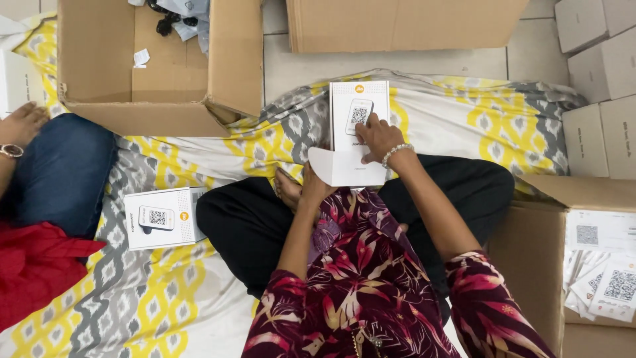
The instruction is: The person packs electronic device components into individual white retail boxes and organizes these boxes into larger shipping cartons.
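A white product box (355,113) with a small device pictured on its lid lies on the patterned sheet (464,116) in front of my crossed legs. My right hand (379,137), wearing a bead bracelet, presses down on the box's lower half. My left hand (314,187) holds the rounded white flap (324,166) at the box's near left corner. A second, similar white box (164,217) lies on the sheet to my left, apart from both hands.
An open cardboard carton (159,66) stands at the back left and a flat carton (404,23) at the back. White boxes (599,73) are stacked at the right. A carton (550,252) with printed leaflets (606,278) is at my right. Another person in jeans (63,172) sits at left.
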